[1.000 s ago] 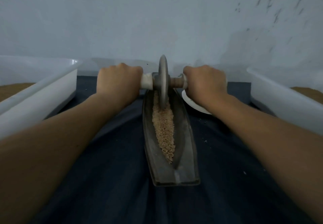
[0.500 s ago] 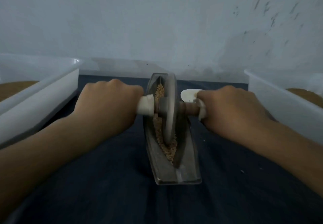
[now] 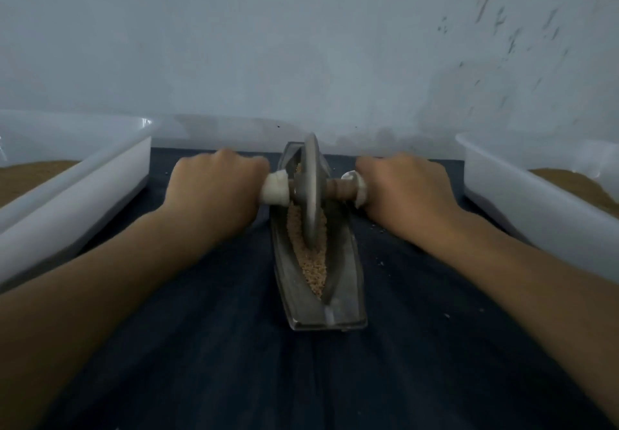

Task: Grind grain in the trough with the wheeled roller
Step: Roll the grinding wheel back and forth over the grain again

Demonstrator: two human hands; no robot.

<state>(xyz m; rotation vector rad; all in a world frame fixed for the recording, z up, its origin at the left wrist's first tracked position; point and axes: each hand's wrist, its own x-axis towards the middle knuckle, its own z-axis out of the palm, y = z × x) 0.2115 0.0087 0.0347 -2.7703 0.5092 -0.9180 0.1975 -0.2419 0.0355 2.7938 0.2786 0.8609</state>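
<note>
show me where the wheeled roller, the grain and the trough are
wheeled roller [image 3: 312, 218], head view, on the lower face of its metal disc
grain [image 3: 315, 268], head view, middle of the pile nearer than the disc
trough [image 3: 346, 282], head view, bare right wall near the close end

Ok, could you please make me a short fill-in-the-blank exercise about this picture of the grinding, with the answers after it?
1. The left hand and the right hand each grip one handle of the wheeled ____.
2. Its wheel stands in the grain, inside the long metal ____.
3. Under that metal piece lies a dark blue ____.

Missing words: roller; trough; cloth.
</note>
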